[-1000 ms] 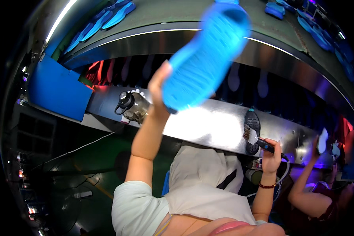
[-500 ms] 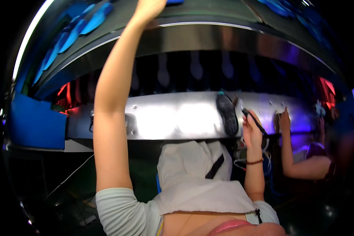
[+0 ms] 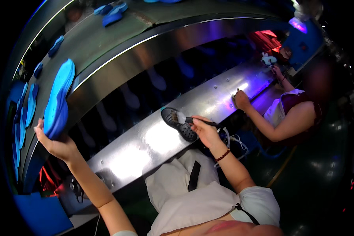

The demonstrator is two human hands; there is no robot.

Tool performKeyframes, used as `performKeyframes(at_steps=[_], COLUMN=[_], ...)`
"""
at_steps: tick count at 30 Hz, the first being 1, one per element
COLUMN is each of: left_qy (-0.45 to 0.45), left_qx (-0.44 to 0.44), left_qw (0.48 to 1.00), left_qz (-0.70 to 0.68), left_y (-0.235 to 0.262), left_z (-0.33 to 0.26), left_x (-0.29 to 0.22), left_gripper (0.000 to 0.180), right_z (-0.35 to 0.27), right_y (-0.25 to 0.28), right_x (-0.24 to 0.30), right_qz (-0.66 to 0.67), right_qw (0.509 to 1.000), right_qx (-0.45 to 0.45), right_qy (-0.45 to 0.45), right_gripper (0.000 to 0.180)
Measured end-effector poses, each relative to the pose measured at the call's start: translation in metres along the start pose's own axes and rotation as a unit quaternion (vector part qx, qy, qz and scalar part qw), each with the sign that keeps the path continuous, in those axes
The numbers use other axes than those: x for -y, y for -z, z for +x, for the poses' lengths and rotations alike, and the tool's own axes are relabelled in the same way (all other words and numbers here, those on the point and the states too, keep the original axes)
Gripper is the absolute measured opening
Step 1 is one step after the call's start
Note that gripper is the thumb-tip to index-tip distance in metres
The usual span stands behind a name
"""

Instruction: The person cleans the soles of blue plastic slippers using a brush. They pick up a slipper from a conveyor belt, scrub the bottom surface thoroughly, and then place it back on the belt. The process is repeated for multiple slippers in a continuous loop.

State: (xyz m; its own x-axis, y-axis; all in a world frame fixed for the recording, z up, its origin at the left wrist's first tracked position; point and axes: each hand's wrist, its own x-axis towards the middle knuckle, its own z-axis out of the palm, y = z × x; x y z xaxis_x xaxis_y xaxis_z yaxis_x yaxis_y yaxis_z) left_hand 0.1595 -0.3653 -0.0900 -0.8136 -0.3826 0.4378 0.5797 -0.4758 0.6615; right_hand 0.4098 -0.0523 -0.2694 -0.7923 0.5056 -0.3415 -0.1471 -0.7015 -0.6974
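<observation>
My left hand (image 3: 56, 144), raised at the left, grips the lower end of a bright blue shoe sole (image 3: 59, 100). The sole stands nearly upright, in front of the conveyor belt's edge. In my right hand (image 3: 205, 131) is a slim black-handled brush (image 3: 190, 120), its pale tip over a dark grey shoe sole (image 3: 188, 130). That dark sole lies on the shiny metal bench (image 3: 173, 141) with its patterned side up. Whether the brush tip touches it I cannot tell.
A green conveyor belt (image 3: 145, 29) carries several blue soles (image 3: 113, 17) above the bench. Pale sole shapes (image 3: 129, 96) show in the dark gap below it. At the right, a co-worker's hand (image 3: 242, 99) is at the bench. White cables (image 3: 238, 143) hang near my right forearm.
My left hand has come back from the belt to the left, now with a blue sole in it. My right hand's brush has moved over the dark sole. The view has tilted.
</observation>
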Motion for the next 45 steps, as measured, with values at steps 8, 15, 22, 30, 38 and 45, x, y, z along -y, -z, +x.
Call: performKeyframes(at_steps=[8, 15, 22, 30, 38, 45], left_qy=[0.351, 0.632, 0.657, 0.649, 0.573, 0.650], left_qx=[0.201, 0.194, 0.129, 0.086, 0.051, 0.083], left_qw=[0.895, 0.728, 0.691, 0.720, 0.814, 0.736], left_qz=[-0.188, -0.181, -0.273, -0.230, -0.084, -0.172], left_y=[0.110, 0.098, 0.058, 0.054, 0.067, 0.065], left_z=[-0.136, -0.248, -0.265, -0.276, -0.244, -0.245], left_x=[0.013, 0.071, 0.070, 0.076, 0.081, 0.055], left_gripper=[0.114, 0.082, 0.100, 0.093, 0.088, 0.091], right_z=[0.002, 0.003, 0.018, 0.014, -0.042, -0.041], right_y=[0.001, -0.025, -0.062, -0.094, -0.091, -0.101], right_x=[0.000, -0.019, -0.036, -0.033, -0.040, 0.005], right_qz=[0.007, -0.040, -0.131, -0.377, -0.527, -0.412], right_qw=[0.999, 0.987, 0.974, 0.897, 0.694, 0.845], right_qx=[0.009, 0.156, 0.177, 0.202, 0.368, 0.321], right_qy=[0.048, -0.008, -0.047, 0.114, 0.323, 0.114], right_gripper=[0.020, 0.023, 0.022, 0.015, 0.012, 0.016])
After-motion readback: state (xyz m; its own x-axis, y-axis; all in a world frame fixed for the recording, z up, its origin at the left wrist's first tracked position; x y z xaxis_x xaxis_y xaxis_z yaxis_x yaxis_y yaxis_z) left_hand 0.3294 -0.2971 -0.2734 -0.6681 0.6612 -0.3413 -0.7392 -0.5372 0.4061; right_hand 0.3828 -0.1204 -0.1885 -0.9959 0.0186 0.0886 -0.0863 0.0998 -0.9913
